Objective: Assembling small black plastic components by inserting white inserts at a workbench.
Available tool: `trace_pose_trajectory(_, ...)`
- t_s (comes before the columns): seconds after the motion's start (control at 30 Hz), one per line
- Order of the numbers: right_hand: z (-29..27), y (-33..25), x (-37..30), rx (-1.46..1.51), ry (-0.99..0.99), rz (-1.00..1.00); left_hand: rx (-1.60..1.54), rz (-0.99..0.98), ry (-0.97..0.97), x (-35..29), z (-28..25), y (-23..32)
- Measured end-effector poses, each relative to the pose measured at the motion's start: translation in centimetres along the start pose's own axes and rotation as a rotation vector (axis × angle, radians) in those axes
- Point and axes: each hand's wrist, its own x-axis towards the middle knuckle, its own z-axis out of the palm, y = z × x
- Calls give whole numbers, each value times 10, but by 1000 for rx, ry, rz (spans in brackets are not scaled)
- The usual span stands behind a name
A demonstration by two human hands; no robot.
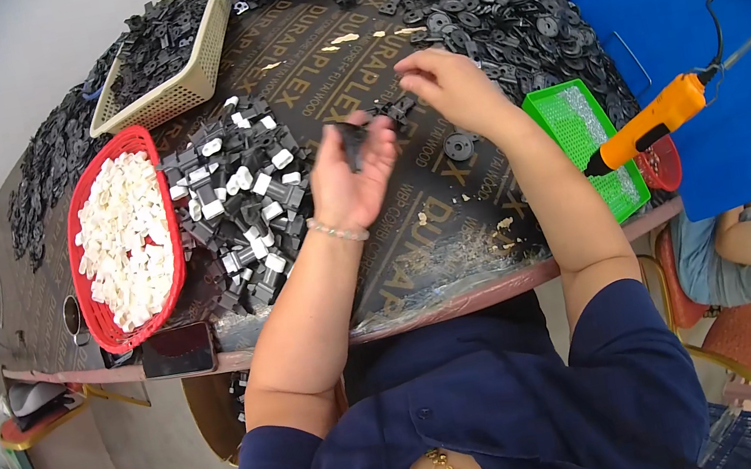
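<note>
My left hand (pixel 354 178) is palm up over the table, its fingers curled around a black plastic part (pixel 352 142). A beaded bracelet circles that wrist. My right hand (pixel 451 91) is to the right and a little farther away, thumb and forefinger bent and slightly apart, with nothing visible between them. Just below its fingertips, a few small black plastic pieces (pixel 398 109) lie close to my left fingertips. A round black disc (pixel 458 146) rests on the table under my right forearm. Left of my left hand is a pile of black parts with white end caps (pixel 240 197).
A red basket (pixel 80 274) of white pieces stands at left, a beige basket (pixel 196 81) of black parts behind it. Loose black discs (pixel 496 6) heap along the back. At right are a green tray (pixel 566 128) and an orange electric screwdriver (pixel 655 123). A phone (pixel 178 351) lies at the front edge.
</note>
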Motion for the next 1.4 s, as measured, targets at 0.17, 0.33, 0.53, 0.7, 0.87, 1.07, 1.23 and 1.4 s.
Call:
trace_pose_trajectory(0.17,66,1,-19,-314,-21,-437,187,587,-72,-3,6,17)
trace_pose_trajectory(0.33,79,15,-24,-370,-124,-394,235,605,-75,0,0,16)
trace_pose_trajectory(0.53,36,20,-37,-452,-252,-273,368,458,-21,2,0,8)
trace_pose_trajectory(0.7,10,-2,-34,-120,-303,-72,532,396,-22,-1,6,-1)
trace_pose_trajectory(0.87,20,-2,-35,101,-5,-221,688,256,-60,-6,12,-6)
trace_pose_trajectory(1.07,9,-11,-35,317,-53,-20,483,98,-111,-6,15,0)
trace_pose_trajectory(1.23,10,-6,-34,204,-48,-128,387,75,-93,-4,7,-5)
trace_pose_trajectory(1.4,23,2,-36,-43,46,-266,330,130,-71,0,5,-5)
